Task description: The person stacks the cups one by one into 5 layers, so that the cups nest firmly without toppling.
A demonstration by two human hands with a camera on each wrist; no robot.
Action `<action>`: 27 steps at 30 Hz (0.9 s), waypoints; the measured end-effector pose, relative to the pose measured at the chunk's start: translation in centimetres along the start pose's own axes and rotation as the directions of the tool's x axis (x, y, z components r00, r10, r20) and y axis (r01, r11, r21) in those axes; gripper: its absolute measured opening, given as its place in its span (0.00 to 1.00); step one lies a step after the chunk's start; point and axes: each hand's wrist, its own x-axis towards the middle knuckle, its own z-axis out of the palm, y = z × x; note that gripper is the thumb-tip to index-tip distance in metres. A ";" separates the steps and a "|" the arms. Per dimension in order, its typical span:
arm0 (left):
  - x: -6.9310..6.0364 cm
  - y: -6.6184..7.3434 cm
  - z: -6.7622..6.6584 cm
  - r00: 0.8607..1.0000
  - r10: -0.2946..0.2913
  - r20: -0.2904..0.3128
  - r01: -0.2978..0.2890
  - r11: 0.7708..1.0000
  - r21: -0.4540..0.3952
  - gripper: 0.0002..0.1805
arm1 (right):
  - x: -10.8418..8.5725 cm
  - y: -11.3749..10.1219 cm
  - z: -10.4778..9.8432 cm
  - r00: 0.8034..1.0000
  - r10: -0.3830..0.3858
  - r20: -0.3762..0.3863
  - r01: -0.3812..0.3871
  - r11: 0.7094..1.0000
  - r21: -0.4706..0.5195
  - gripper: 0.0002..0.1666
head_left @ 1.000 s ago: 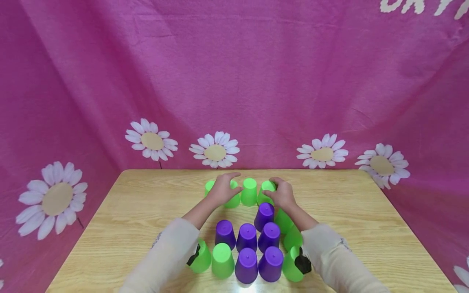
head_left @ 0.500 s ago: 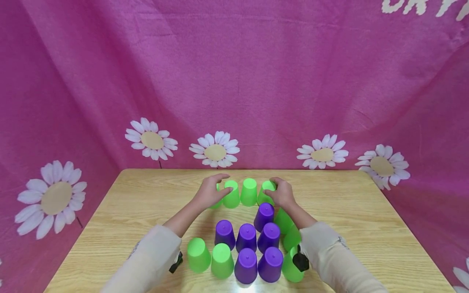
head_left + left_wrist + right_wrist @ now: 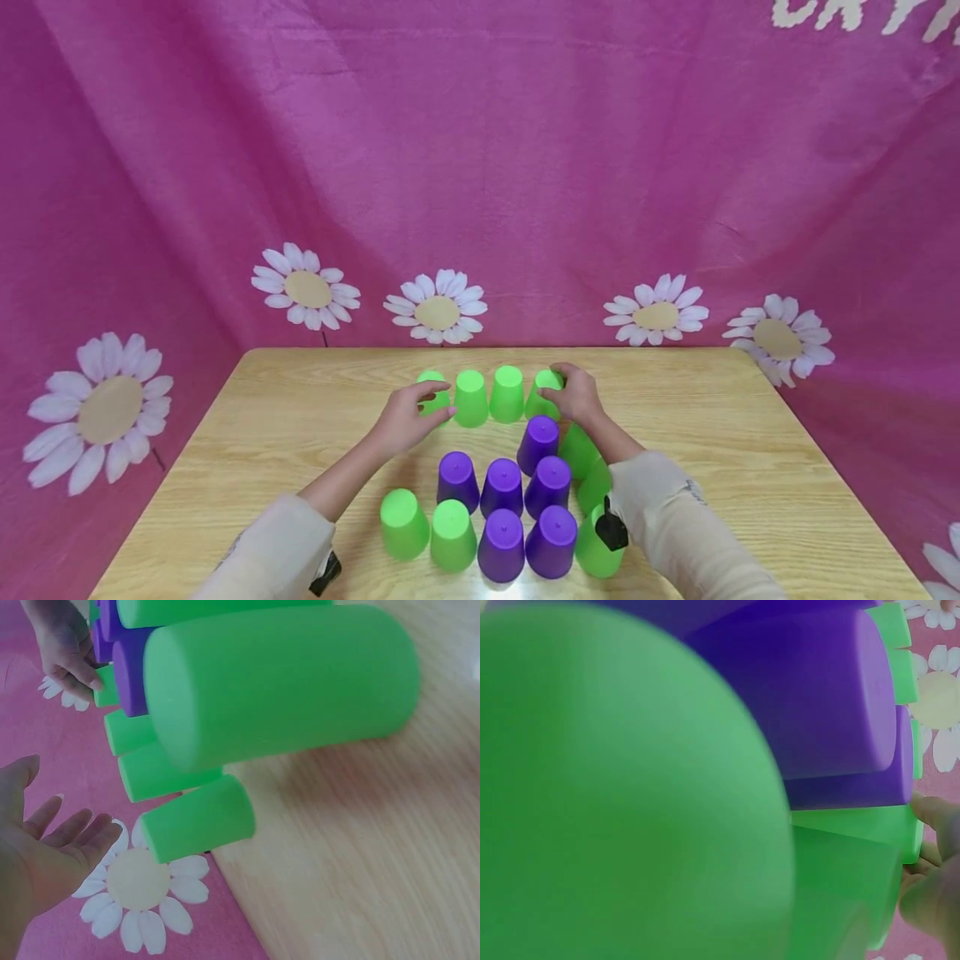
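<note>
Upside-down green cups form a back row, and my left hand [image 3: 408,421] is at the leftmost cup [image 3: 433,398] with thumb and fingers apart. In the left wrist view a gap shows between that hand [image 3: 52,862] and the nearest back-row cup [image 3: 199,817]. At the row's right end, my right hand [image 3: 579,396] holds a green cup [image 3: 543,398] between thumb and fingers, the cup standing on the table. The right wrist view shows the thumb and fingers of this hand [image 3: 934,870] against a green cup. Two green cups [image 3: 471,400] [image 3: 507,395] stand between the hands.
Several purple cups [image 3: 502,487] stand upside down in front of the back row. Two green cups [image 3: 404,525] [image 3: 452,537] are at the front left; more green ones [image 3: 597,546] line the right, partly under my right arm. The wooden table [image 3: 300,400] meets a pink daisy curtain behind.
My left hand has moved left and a little nearer, away from the second back-row cup to the leftmost one. The right hand has kept its place at the right-end cup.
</note>
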 end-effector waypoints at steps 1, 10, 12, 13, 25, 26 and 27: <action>-0.3 -0.1 -0.1 1.000 -0.010 0.005 0.010 1.000 0.005 0.20 | 0.0 0.0 0.1 1.000 0.001 0.005 -0.001 1.000 0.004 0.30; -2.3 -1.1 -1.2 0.999 -0.037 0.027 0.037 0.999 -0.004 0.20 | 0.3 0.0 0.4 1.000 -0.001 0.016 0.001 1.000 0.015 0.30; -2.8 -1.3 -1.4 0.998 -0.052 0.028 0.052 0.998 -0.017 0.21 | 0.4 0.0 0.5 1.000 -0.003 0.017 0.003 1.000 0.017 0.31; -3.0 -1.5 -1.5 0.998 -0.063 0.030 0.064 0.998 -0.026 0.21 | 0.4 0.0 0.5 1.000 -0.004 0.019 0.003 1.000 0.020 0.31; -6.3 -3.2 -2.1 0.990 -0.111 0.092 0.121 0.987 -0.110 0.24 | 0.8 0.3 0.2 0.999 -0.048 0.024 0.048 0.999 -0.015 0.30; -6.6 -3.3 -2.0 0.989 -0.111 0.101 0.123 0.986 -0.117 0.24 | 0.8 0.4 0.1 0.998 -0.050 0.025 0.050 0.999 -0.015 0.30; -6.8 -3.4 -2.0 0.988 -0.110 0.108 0.123 0.984 -0.126 0.25 | 0.7 0.3 0.0 0.998 -0.052 0.026 0.052 0.999 -0.014 0.31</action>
